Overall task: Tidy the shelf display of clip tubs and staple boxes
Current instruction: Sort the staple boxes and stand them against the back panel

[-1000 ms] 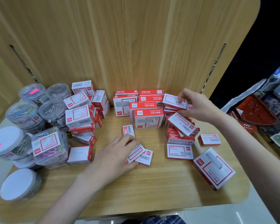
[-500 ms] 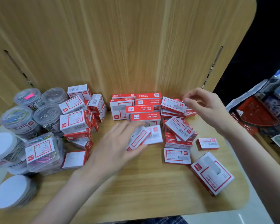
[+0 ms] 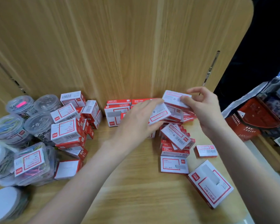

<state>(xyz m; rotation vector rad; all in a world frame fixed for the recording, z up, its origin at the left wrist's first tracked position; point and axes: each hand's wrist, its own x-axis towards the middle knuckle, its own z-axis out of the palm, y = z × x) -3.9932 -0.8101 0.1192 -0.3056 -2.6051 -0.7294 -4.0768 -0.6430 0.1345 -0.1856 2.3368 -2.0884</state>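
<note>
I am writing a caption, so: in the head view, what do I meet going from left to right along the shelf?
Clip tubs → boxes piled beside them → left hand → right hand → red basket.

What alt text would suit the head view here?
Over a wooden shelf, the left hand and right hand each hold a small staple box at the back right, above a loose pile of red-and-white boxes. Clear clip tubs crowd the left.
</note>
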